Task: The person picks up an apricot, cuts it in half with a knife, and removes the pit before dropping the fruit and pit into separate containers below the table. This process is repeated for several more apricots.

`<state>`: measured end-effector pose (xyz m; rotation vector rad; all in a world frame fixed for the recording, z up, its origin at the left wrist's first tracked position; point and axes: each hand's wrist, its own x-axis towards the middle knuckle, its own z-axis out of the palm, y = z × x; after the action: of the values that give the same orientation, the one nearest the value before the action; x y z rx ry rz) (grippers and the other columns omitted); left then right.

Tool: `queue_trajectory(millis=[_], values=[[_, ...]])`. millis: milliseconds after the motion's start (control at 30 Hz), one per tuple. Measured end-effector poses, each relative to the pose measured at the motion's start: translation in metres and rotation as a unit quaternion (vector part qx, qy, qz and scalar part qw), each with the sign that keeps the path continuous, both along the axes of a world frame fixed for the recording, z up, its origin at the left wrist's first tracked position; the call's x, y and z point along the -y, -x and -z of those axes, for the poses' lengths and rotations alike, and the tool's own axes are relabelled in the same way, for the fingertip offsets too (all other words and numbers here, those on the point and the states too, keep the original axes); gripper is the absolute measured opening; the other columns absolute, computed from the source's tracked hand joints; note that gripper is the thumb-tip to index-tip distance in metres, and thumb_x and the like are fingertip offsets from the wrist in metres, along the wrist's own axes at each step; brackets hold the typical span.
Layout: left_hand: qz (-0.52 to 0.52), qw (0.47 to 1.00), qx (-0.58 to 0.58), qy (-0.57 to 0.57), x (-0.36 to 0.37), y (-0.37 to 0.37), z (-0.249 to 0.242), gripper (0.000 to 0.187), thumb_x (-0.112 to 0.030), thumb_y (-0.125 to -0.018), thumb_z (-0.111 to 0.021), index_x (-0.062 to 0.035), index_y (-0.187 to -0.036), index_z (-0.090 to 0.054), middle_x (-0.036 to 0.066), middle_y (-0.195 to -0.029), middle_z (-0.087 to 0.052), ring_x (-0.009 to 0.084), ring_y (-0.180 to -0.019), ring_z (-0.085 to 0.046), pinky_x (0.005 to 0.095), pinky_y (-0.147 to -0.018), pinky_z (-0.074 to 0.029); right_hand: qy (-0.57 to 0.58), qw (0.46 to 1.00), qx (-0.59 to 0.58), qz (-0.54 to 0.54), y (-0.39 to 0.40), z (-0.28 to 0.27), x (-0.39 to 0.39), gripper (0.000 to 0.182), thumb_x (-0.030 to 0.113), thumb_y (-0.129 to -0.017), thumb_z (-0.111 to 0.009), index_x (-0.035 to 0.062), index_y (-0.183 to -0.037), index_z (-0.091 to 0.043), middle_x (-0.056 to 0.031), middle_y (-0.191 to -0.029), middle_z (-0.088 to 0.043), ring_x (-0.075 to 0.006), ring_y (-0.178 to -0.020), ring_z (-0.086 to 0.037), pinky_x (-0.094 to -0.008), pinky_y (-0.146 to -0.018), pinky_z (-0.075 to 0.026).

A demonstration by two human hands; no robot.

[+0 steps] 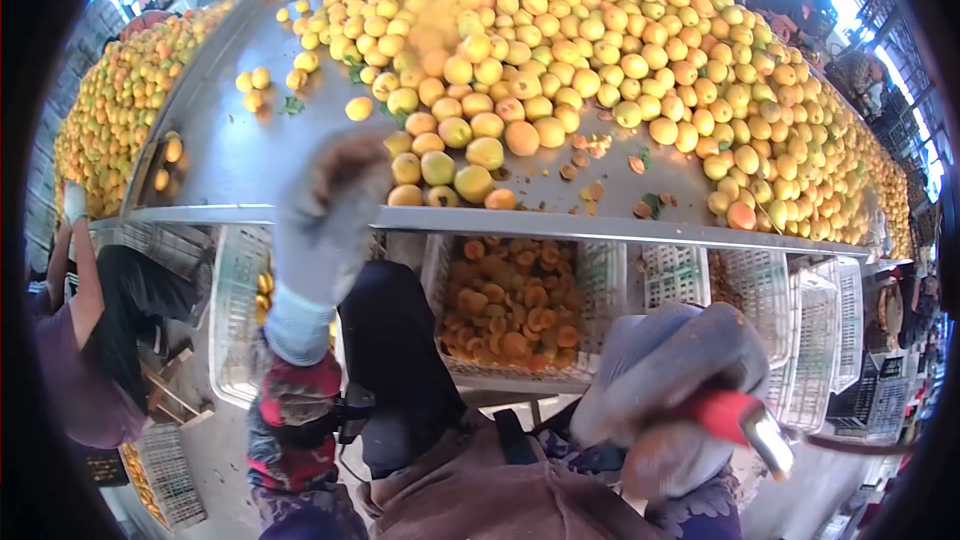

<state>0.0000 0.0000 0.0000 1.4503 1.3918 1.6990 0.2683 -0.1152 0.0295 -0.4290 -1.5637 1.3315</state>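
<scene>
My left hand (pixel 330 205), in a grey glove with brown-stained fingertips, is over the front edge of the metal table (pixel 225 155). Motion smears its fingers, so I cannot tell whether they hold anything. Just right of it are whole yellow-orange apricots (pixel 440 165), the near end of a large heap (pixel 560 30). Low at the right, my right hand (pixel 675 390), also gloved and partly blurred, is wrapped round a red-handled tool (pixel 725 418) with a shiny metal end. Below the table edge, between my hands, a crate (pixel 600 290) holds halved apricots (pixel 515 305).
More white plastic crates (pixel 815 340) stand under the table at the right, and another crate (pixel 235 315) is at the left. Scraps of fruit (pixel 590 192) and leaves lie on the metal. A person (pixel 95 340) sits at far left beside another apricot heap (pixel 120 110).
</scene>
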Motion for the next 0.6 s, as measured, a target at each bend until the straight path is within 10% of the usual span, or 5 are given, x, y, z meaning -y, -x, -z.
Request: queue_trajectory(millis=[167, 400, 600], values=[[0.056, 0.996, -0.038, 0.065, -0.031, 0.003, 0.055, 0.022, 0.004, -0.084, -0.053, -0.0001, -0.104, -0.060, -0.001, -0.086, -0.056, 0.0060, -0.073, -0.052, 0.0207, -0.066, -0.044, 0.336, 0.933, -0.009, 0.125, -0.015, 0.012, -0.139, 0.025, 0.016, -0.079, -0.067, -0.0043, -0.092, -0.059, -0.0081, -0.069, -0.062, -0.0119, -0.052, -0.055, -0.0212, -0.051, -0.043], [0.156, 0.915, -0.367, 0.067, -0.079, -0.034, 0.068, 0.034, -0.010, -0.079, -0.064, -0.0106, -0.112, -0.060, 0.014, -0.101, -0.061, 0.0315, -0.090, -0.059, 0.0362, -0.078, -0.048, 0.199, 0.966, 0.078, 0.143, 0.008, 0.051, -0.246, 0.011, 0.007, -0.081, -0.062, -0.0026, -0.087, -0.061, -0.0064, -0.070, -0.061, -0.0077, -0.059, -0.057, -0.0190, -0.047, -0.040], [0.224, 0.829, -0.466, 0.213, -0.107, -0.037, 0.069, 0.037, -0.021, -0.081, -0.061, -0.0137, -0.118, -0.056, 0.014, -0.105, -0.059, 0.0327, -0.095, -0.058, 0.0387, -0.081, -0.046, 0.274, 0.948, 0.099, 0.131, 0.006, 0.090, -0.257, 0.018, 0.008, -0.083, -0.062, -0.0014, -0.097, -0.056, -0.0089, -0.069, -0.063, -0.0054, -0.050, -0.052, -0.0170, -0.042, -0.037]])
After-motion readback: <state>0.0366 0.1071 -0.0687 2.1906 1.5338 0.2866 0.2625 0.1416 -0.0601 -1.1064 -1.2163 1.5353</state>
